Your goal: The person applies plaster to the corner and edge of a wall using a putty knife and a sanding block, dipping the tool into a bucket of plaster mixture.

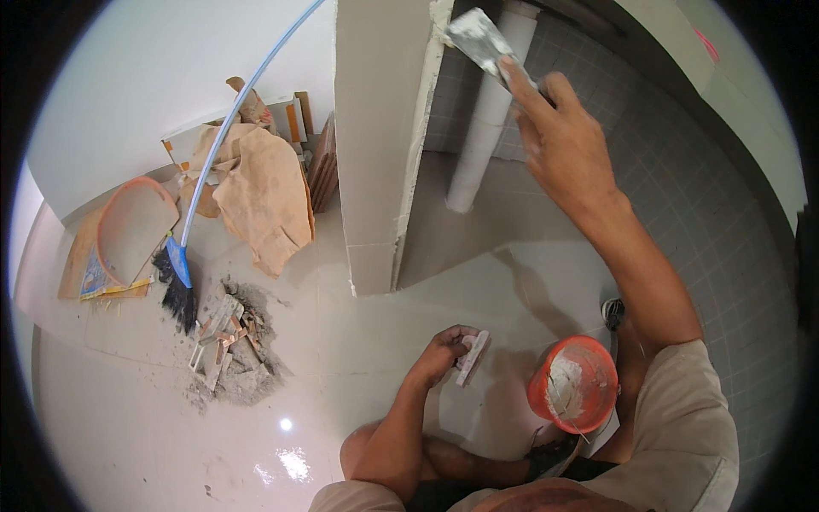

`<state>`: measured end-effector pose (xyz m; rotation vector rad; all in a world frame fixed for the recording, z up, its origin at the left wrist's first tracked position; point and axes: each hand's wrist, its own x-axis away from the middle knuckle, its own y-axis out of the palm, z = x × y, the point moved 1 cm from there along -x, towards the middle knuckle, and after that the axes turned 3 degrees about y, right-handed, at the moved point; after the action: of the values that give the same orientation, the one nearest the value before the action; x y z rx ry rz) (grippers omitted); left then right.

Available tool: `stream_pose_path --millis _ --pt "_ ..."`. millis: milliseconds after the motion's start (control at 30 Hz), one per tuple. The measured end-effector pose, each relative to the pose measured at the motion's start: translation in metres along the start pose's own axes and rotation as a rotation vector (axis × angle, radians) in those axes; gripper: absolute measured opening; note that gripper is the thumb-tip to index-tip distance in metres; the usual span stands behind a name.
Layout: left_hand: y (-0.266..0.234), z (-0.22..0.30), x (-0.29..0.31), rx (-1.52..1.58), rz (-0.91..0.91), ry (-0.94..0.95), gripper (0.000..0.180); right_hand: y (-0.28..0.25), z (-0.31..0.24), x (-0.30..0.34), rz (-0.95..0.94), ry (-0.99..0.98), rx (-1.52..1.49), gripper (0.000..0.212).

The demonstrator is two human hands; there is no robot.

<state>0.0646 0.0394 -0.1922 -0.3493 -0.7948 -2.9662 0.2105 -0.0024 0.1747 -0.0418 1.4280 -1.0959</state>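
Up at the top, my right hand (559, 136) grips a putty knife (484, 41), its wide blade smeared with white paste. The blade is beside the edge of a beige-tiled wall end (382, 128), where pale filler runs in a rough line; whether they touch I cannot tell. Lower down, my left hand (445, 352) is closed round a small flat piece (473, 357) coated in whitish paste; its exact kind is unclear. Right of that hand is an orange-red bucket (587, 346) with white paste inside, by my leg.
A white pipe (485, 128) rises behind the wall end. To the left, a blue-handled broom (177, 260) leans over a heap of rubble (232, 354). Crumpled brown paper (264, 188), stacked boards (322, 171) and an orange-rimmed round item (136, 189) lie against the white wall.
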Motion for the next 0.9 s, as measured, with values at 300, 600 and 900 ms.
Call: stream_pose_path --millis 300,600,900 --pt "-0.006 -0.009 -0.006 0.068 -0.031 0.001 0.030 0.056 0.010 0.022 0.122 -0.017 -0.130 0.064" --pt "0.002 -0.001 -0.006 -0.035 -0.035 0.004 0.029 0.085 -0.009 -0.012 0.316 -0.095 -0.422 0.067" --pt "-0.001 -0.006 -0.003 0.050 -0.019 -0.008 0.031 0.071 -0.014 0.033 0.161 0.106 -0.396 0.074"
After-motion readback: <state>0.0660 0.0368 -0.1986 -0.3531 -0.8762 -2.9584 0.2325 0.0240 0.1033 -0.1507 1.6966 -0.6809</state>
